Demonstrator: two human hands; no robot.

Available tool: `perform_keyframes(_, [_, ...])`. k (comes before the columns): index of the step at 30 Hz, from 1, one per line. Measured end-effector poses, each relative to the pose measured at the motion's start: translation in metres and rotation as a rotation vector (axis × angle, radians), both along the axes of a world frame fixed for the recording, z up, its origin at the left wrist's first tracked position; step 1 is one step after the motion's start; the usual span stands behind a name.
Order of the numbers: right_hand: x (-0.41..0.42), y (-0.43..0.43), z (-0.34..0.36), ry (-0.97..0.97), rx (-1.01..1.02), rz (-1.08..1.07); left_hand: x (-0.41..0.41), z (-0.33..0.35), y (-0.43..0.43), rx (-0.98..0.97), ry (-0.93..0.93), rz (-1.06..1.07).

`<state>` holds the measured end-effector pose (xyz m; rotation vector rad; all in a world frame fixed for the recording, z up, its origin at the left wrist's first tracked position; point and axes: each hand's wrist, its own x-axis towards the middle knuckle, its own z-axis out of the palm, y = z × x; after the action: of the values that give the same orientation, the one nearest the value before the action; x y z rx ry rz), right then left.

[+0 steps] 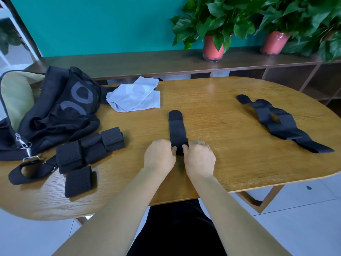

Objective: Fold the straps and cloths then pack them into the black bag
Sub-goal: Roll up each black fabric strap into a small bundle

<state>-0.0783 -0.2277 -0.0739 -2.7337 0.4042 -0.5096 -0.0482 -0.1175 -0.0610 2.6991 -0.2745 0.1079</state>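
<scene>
Both hands on the strap (177, 131): left hand (159, 157) and right hand (199, 158) side by side, fingers curled down over its near end, pinching it from either side. Strap lies flat on the table (221, 163) and runs straight away from the hands, rounded tab at the far end. Can't tell if the near end is rolled under, fingers hide it. Left of the left hand: folded straps (90, 147) bunched up, touching each other; a single folded strap (79, 182) sits nearer the table edge, just apart from them. Further left and ahead: bag (60, 109), slumped, mouth open, pale lining showing, its clip strap (27, 171) looped on the table beside the folded ones. Cloths (134, 97): pale pile ahead-left of the hands, just beside the bag. Loose strap (282, 122): well right of the right hand, unfolded, lying diagonally, a bit twisted. Beyond the table, ahead-right: shelf (147, 61) with two potted plants (214, 19).
</scene>
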Motion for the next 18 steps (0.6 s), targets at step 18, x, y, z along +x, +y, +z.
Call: perform_keyframes(18, [-0.017,-0.010,0.008,0.112,-0.075,0.347,0.000,0.004,0.023,0.020,0.015,-0.393])
